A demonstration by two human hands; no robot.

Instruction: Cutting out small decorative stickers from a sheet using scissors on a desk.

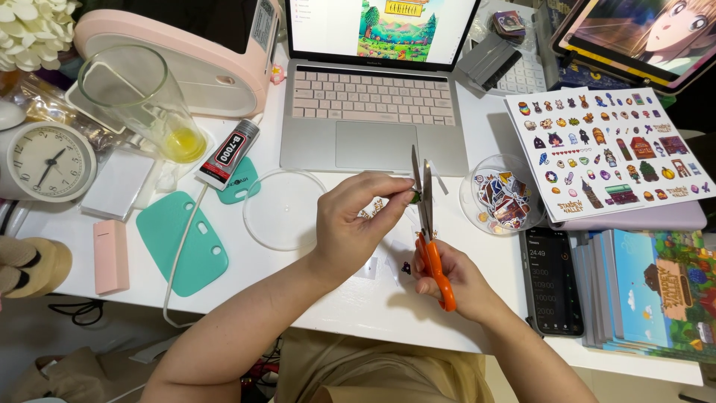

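My left hand (pixel 356 216) pinches a tiny green sticker piece (pixel 415 196) between thumb and fingertips. My right hand (pixel 456 282) grips orange-handled scissors (pixel 428 224), blades upright and slightly apart around the sticker piece. Both hands hover over the white desk (pixel 350 295) in front of a laptop (pixel 373 112). Small paper scraps (pixel 405 266) lie on the desk under the hands. A round clear dish of cut stickers (pixel 501 198) sits just right of the scissors. A printed sticker sheet (pixel 605 149) lies further right.
A clear round lid (pixel 282 209), a teal plastic mat (pixel 185 242), a glue tube (pixel 229 154), a tall glass (pixel 142 101), a clock (pixel 48 162) and a pink machine (pixel 186 45) fill the left. A phone (pixel 553 280), stacked books (pixel 649 295) and a tablet (pixel 641 37) stand right.
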